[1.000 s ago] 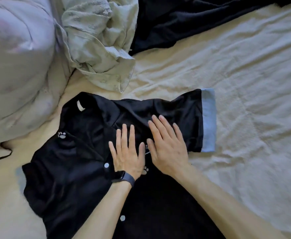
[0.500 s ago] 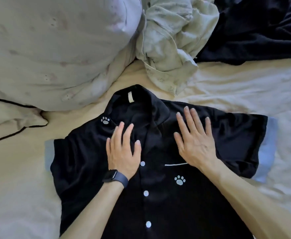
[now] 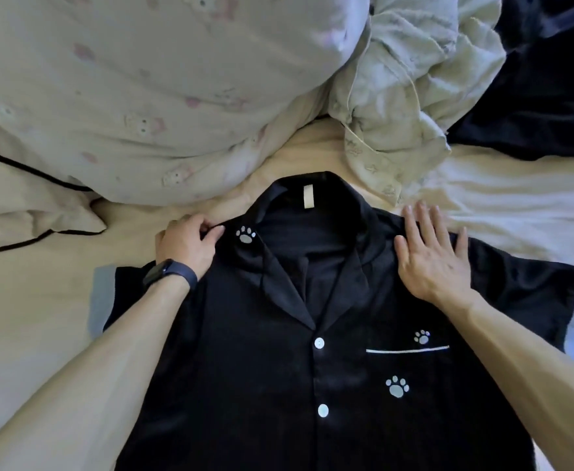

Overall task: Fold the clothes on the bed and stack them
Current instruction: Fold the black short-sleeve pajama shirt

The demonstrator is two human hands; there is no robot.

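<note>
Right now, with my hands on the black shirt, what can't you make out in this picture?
Head view only:
Black shirt hem: cut off by the bottom edge.
Left hand fingertips: curled under at the shirt's shoulder, hidden by the hand itself.
Dark garment, top right: cut off by the frame edges, type unclear.
Pale crumpled garment: its own folds hide its shape.

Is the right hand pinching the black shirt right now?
No, the right hand lies flat with straight fingers on the shoulder of the black shirt.
</note>
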